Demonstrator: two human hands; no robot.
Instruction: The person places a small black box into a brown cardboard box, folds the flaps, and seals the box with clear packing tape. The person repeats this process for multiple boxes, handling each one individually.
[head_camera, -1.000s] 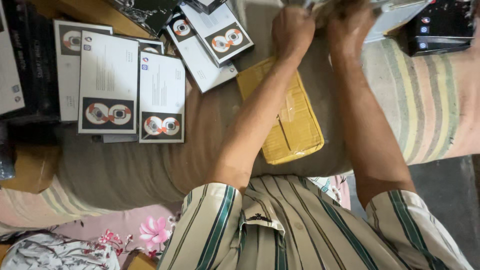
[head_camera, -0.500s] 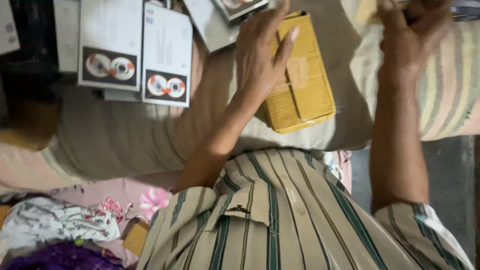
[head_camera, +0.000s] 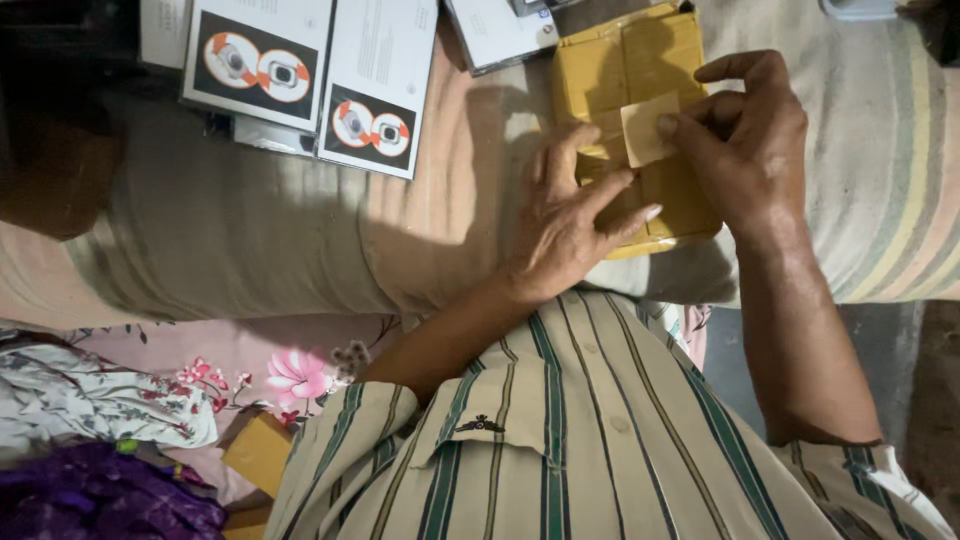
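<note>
A yellow-brown wrapped parcel (head_camera: 640, 120) lies on the striped mattress (head_camera: 880, 180), its long axis running away from the person. The left hand (head_camera: 570, 225) presses it flat, fingers spread. The right hand (head_camera: 750, 150) pinches a tan tape piece (head_camera: 645, 130) against its top.

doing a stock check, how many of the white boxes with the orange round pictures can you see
2 show the orange pictures: one box at the top left and a second box right beside it. Another white box at the top edge is cut off, so more may be hidden.

shirt (head_camera: 560, 440): cream, green-striped | short sleeves | buttoned chest pocket
</note>
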